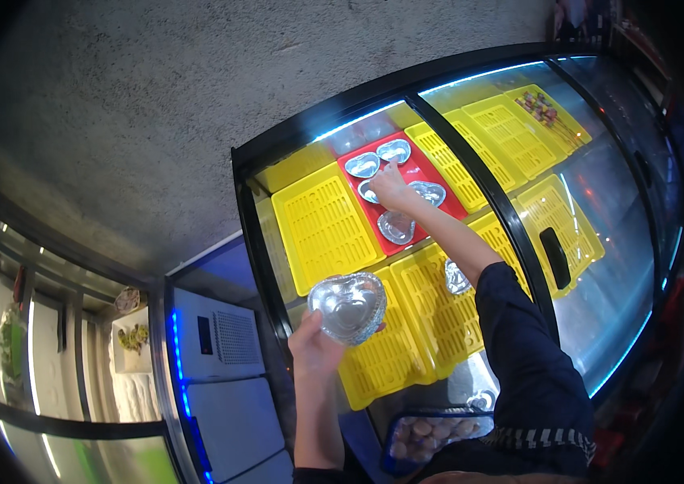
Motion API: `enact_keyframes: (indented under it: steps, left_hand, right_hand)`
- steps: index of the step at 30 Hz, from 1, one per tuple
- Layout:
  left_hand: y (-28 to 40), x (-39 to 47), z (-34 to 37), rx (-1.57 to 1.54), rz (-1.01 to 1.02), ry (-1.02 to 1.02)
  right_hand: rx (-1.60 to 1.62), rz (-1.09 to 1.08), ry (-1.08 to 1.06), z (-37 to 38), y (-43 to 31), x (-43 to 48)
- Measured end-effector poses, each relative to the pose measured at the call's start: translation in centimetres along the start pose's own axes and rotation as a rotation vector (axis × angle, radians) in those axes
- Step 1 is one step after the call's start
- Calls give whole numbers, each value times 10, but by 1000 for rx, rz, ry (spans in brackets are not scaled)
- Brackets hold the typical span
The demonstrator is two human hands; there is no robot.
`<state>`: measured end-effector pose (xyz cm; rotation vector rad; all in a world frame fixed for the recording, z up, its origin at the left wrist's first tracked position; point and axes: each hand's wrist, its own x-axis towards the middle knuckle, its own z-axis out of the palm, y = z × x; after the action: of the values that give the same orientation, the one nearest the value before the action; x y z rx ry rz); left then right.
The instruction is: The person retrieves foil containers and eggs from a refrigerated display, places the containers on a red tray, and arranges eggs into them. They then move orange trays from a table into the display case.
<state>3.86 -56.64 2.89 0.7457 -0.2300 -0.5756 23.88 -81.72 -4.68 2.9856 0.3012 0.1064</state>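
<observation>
My left hand holds a stack of heart-shaped foil trays in front of the display case. My right hand reaches into the case, over a red tray, its fingers at the near edge of a foil heart tray; whether it grips that one I cannot tell. Several more foil hearts lie on the red tray, among them one at the upper left and one at the lower end. Another foil piece lies on a yellow slotted tray, partly behind my right forearm.
Yellow slotted trays, one left of the red one, line the glass-fronted case. Skewers lie at its far end. A black frame post stands right of my arm. A blue-rimmed container of eggs is near my body. A lit cabinet stands left.
</observation>
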Motion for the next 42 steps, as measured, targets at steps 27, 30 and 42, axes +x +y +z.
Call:
enact_keyframes:
  steps: [27, 30, 42]
  left_hand:
    - [3, -1, 10, -6, 16, -18]
    - [3, -2, 8, -17, 15, -11]
    - [2, -1, 10, -19, 29, -2]
  right_hand:
    - [288, 254, 284, 40, 48, -86]
    - [256, 239, 254, 37, 53, -75]
    - [290, 283, 212, 24, 55, -62]
